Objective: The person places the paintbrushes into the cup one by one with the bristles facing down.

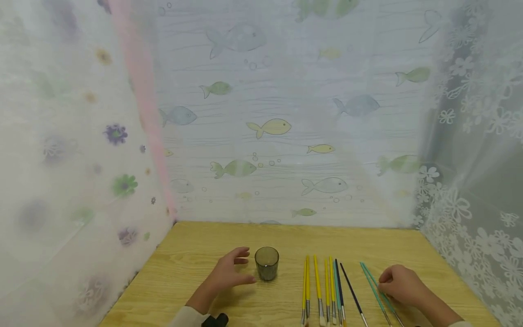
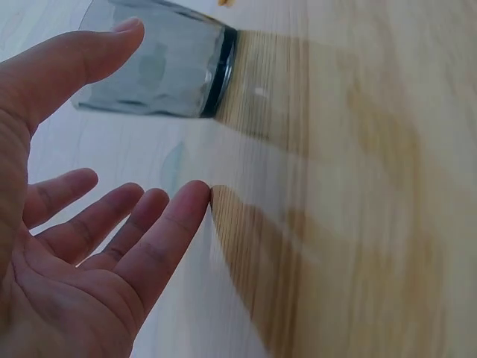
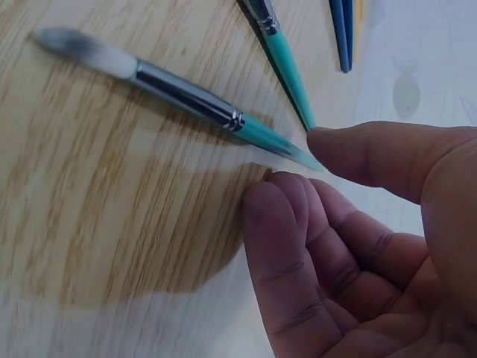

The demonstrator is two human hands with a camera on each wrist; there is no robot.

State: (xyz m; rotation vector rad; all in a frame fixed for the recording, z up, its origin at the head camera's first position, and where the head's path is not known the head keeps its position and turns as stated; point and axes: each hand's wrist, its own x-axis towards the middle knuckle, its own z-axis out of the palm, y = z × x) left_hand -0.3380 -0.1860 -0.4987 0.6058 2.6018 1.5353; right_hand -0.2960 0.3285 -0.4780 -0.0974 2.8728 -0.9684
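Observation:
A grey-tinted clear glass [image 1: 267,263] stands upright on the wooden table. My left hand [image 1: 226,271] is just left of it, thumb and fingers spread apart with nothing between them. In the left wrist view the thumb overlaps the glass [image 2: 171,71]. On the right, my right hand [image 1: 400,285] is over two teal-handled paintbrushes lying on the table. Its thumb and bent fingers stand apart around the handle end of the nearer paintbrush [image 3: 186,97], with a gap showing between them. The second teal paintbrush [image 3: 287,71] lies by the thumb tip.
Between the hands lie several yellow-handled paintbrushes [image 1: 317,281], a teal one and dark blue ones [image 1: 351,288], bristles toward me. A fish-print curtain [image 1: 278,136] hangs behind the table [image 1: 204,240]. Flowered sheets [image 1: 81,181] hang at both sides.

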